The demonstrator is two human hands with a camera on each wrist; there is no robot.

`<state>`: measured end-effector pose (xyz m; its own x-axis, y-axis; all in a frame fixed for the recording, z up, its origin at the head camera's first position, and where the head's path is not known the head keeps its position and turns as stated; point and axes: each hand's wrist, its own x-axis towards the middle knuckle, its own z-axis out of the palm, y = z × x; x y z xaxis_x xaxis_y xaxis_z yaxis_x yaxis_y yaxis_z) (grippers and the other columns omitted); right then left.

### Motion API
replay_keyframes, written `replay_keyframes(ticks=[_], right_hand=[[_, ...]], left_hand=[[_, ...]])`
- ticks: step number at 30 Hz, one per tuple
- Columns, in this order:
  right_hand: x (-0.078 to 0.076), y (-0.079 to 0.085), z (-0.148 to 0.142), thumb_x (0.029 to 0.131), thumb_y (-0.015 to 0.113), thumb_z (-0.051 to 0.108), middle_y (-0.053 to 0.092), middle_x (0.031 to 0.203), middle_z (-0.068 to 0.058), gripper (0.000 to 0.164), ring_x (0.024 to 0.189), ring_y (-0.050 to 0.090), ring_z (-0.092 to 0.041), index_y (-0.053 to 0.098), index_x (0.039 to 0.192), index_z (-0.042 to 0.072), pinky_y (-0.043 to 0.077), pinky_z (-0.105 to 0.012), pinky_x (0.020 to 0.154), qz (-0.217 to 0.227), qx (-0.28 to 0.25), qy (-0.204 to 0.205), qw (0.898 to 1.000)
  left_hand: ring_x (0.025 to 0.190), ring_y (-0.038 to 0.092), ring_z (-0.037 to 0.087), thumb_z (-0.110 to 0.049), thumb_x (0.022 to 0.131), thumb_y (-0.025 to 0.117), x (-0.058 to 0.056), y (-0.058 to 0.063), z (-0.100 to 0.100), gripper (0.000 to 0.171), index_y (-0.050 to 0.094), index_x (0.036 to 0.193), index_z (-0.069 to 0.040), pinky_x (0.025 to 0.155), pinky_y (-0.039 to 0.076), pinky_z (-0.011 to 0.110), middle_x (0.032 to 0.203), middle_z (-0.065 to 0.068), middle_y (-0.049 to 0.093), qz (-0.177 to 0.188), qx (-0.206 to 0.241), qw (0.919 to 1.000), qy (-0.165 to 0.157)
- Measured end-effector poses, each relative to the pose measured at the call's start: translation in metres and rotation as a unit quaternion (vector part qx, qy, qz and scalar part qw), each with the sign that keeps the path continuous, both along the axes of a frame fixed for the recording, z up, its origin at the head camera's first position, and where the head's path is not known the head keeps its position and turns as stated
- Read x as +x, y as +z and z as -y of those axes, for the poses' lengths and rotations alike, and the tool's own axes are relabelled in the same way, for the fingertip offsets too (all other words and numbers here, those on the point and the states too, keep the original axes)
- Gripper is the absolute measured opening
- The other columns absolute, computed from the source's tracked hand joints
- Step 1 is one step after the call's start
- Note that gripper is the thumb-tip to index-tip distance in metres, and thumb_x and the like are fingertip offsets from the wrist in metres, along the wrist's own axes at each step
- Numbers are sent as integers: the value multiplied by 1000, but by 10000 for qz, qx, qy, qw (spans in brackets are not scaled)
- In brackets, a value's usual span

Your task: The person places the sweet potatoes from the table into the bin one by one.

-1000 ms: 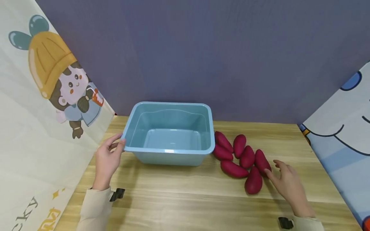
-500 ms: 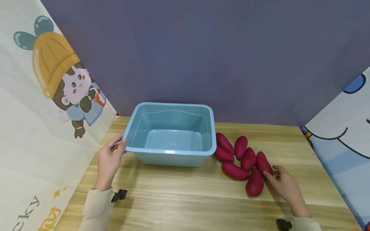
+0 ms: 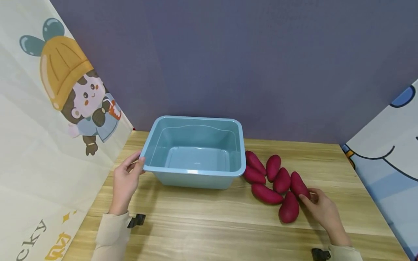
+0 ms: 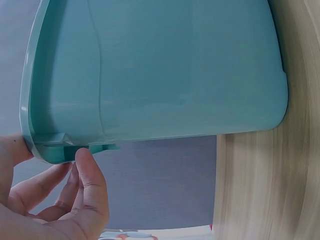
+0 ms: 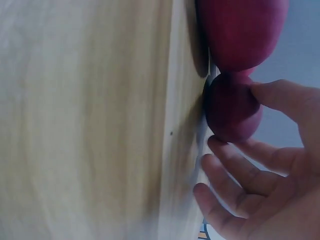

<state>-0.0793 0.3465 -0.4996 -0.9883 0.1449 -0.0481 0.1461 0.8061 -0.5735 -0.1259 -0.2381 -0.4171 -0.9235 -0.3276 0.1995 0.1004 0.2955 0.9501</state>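
A light blue plastic basin (image 3: 192, 172) stands on the wooden table against the back wall, with nothing in it. My left hand (image 3: 125, 183) pinches its rim at the near left corner; the left wrist view shows the thumb (image 4: 91, 175) on the lip. To the right of the basin lie several dark red sweet potatoes. The rightmost sweet potato (image 3: 298, 185) is between the thumb and fingers of my right hand (image 3: 324, 210). In the right wrist view this sweet potato (image 5: 232, 110) still rests on the table, a larger sweet potato (image 5: 245, 30) beyond it.
One sweet potato (image 3: 289, 208) lies nearest the front, beside the held one. Another sweet potato (image 3: 254, 175) sits close against the basin's right side. A dark wall (image 3: 248, 72) closes the back; printed cloths (image 3: 29, 145) hang at both sides.
My right hand has moved slightly left and closed its thumb and fingers onto the rightmost sweet potato. The left hand keeps its place on the basin rim. The head view has shifted slightly.
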Motion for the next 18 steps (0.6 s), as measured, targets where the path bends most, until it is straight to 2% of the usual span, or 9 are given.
replay_keyframes(ticks=[3, 7, 11, 14, 16, 18], right_hand=[[1, -1, -1, 100, 63, 37, 65, 109, -32, 58, 93, 65, -40, 52, 130, -12, 53, -43, 74, -248, -9, -187, 9995], [3, 2, -2, 98, 67, 33, 65, 106, -31, 56, 85, 64, -28, 53, 128, -12, 47, -23, 61, -559, -138, -399, 9975], [-1, 16, 0, 97, 69, 27, 64, 106, -30, 52, 82, 58, -4, 54, 129, -12, 46, -16, 57, -1038, -282, -197, 9940], [-8, 35, 4, 95, 72, 25, 66, 104, -27, 50, 79, 50, 10, 56, 128, -9, 45, -14, 58, -1356, -257, 36, 9904], [-15, 52, 10, 94, 73, 25, 68, 105, -25, 49, 82, 53, 5, 58, 129, -6, 44, -14, 60, -1465, -218, 184, 9888], [-23, 70, 17, 94, 73, 27, 68, 106, -24, 49, 86, 61, -8, 59, 130, -3, 44, -14, 63, -1523, -123, 348, 9877]], left_hand=[[98, 66, 14, -32, 99, 65, 0, 0, 0, 43, 65, 133, -7, 72, 57, 19, 130, 12, 63, 16, 61, 10000, -11], [97, 66, 11, -32, 99, 66, 1, 0, 0, 42, 65, 133, -7, 72, 57, 20, 131, 12, 63, 59, 138, 9999, -26], [97, 66, 10, -31, 99, 66, 1, 0, 0, 42, 65, 133, -7, 72, 57, 20, 130, 12, 63, 71, 175, 9998, -12], [97, 66, 10, -32, 99, 66, 1, 1, 0, 43, 65, 133, -7, 73, 57, 20, 130, 12, 63, 73, 193, 9998, -4], [97, 66, 10, -32, 98, 66, 1, 1, 1, 43, 65, 133, -7, 73, 57, 20, 130, 12, 63, 82, 217, 9997, -6], [96, 66, 9, -32, 98, 67, 1, 1, 1, 43, 65, 133, -7, 73, 58, 21, 130, 12, 63, 95, 241, 9997, -6]])
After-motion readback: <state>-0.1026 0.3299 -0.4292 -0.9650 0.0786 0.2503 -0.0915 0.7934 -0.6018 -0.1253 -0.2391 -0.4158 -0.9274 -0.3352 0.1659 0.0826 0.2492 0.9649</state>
